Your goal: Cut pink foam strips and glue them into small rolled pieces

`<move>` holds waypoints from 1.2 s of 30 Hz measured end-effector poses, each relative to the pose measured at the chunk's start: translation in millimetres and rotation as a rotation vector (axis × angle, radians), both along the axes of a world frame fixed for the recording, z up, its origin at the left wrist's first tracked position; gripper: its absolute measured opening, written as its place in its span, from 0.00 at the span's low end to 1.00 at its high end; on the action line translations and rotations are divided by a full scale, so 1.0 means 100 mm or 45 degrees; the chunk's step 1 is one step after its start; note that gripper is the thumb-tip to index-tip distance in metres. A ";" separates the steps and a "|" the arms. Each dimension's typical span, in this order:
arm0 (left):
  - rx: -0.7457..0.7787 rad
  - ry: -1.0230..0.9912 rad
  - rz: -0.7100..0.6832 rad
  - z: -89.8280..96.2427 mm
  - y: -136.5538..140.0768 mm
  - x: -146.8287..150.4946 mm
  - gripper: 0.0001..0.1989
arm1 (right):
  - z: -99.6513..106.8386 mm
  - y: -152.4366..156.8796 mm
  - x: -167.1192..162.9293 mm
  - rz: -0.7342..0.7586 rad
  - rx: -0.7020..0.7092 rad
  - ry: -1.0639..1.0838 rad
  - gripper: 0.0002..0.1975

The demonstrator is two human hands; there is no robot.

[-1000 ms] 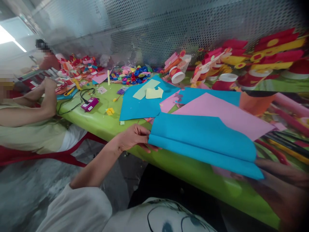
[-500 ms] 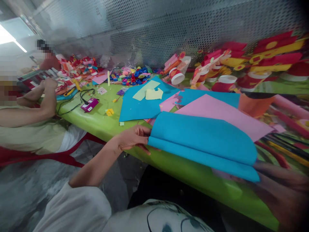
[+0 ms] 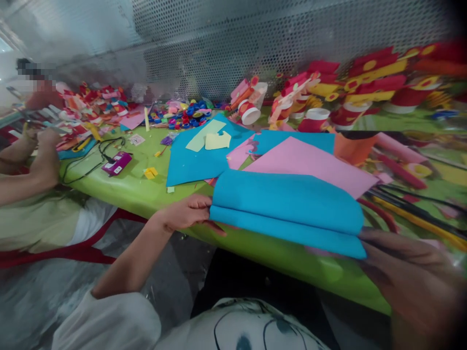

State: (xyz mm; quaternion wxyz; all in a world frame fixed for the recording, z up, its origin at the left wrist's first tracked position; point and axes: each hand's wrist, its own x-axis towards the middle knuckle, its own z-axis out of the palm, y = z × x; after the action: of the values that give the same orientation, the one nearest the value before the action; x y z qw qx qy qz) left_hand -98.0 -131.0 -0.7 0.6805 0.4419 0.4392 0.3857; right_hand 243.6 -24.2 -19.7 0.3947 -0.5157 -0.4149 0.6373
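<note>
A blue foam sheet (image 3: pixel 284 201), rolled over on itself with a fold line along its lower part, spans the space between my hands at the table's front edge. Its left end is pinched by my left hand (image 3: pixel 189 212), fingers closed on it. At the right end, my right hand (image 3: pixel 404 267) grips the near corner; motion blurs it somewhat. Just behind the roll lie a pink sheet (image 3: pixel 302 163) and a flat blue sheet (image 3: pixel 189 163). On that blue sheet rest pale yellow cut pieces (image 3: pixel 218 141).
Red and yellow paper-cup crafts (image 3: pixel 350 114) line the back against a perforated metal panel (image 3: pixel 219 58). Colourful small parts (image 3: pixel 186 113) are heaped further left. A purple box with a cable (image 3: pixel 117 164) sits near a co-worker's arm (image 3: pixel 40 165). Strips (image 3: pixel 416 223) lie at right.
The view has turned right, so everything appears shifted left. Both hands still hold the blue sheet, whose right end sits slightly higher in view.
</note>
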 end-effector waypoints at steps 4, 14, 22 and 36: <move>0.085 0.058 -0.055 0.02 0.00 -0.03 0.19 | 0.13 -0.03 -0.10 0.044 0.070 -0.063 0.14; 0.165 0.028 -0.076 -0.01 0.01 -0.01 0.15 | 0.14 -0.02 -0.02 0.175 0.104 0.022 0.14; 0.184 0.025 -0.036 -0.12 -0.02 -0.04 0.12 | 0.01 -0.05 0.04 0.344 0.110 0.208 0.09; 0.091 0.077 0.078 -0.17 -0.03 -0.12 0.13 | 0.06 -0.07 0.03 0.328 0.099 0.232 0.13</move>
State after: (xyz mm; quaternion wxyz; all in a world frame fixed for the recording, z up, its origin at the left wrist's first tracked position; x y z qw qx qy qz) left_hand -110.4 -134.3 -17.8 0.6385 0.4638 0.4588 0.4083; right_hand 246.3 -31.5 -14.1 0.3653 -0.3825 -0.4644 0.7103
